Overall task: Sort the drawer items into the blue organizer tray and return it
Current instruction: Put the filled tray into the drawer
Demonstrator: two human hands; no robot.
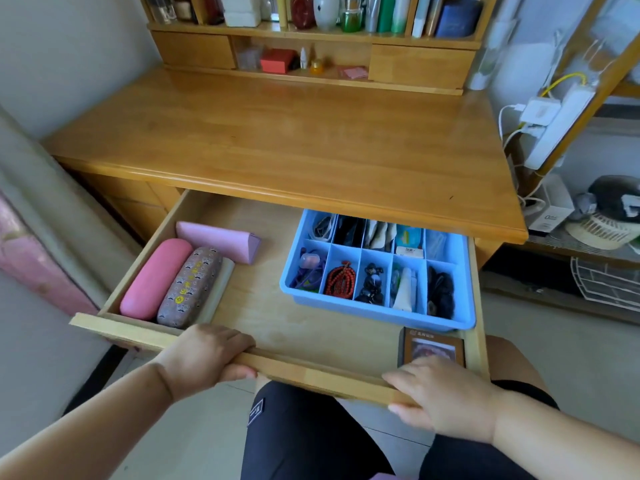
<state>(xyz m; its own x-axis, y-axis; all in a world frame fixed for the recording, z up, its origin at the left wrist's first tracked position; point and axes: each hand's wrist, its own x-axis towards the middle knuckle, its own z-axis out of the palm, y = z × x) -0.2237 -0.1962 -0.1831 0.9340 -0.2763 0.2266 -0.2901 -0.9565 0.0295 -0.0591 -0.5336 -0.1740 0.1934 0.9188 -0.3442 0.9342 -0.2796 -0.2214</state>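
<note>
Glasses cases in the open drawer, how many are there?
3, all at the drawer's left end: a pink hard case at the far left, a patterned case beside it on its right, and a lilac soft case lying crosswise behind them. More may sit hidden further back.

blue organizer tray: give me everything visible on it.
The blue organizer tray looks like light blue plastic, rectangular, split by dividers into two rows of five compartments. It sits flat on the floor of the open wooden drawer, at the right rear, its back edge tucked under the desk top. Front row holds purple bits, red beads, dark stones, a white tube and something black; back-row contents are hard to tell. Neither hand touches it.
</note>
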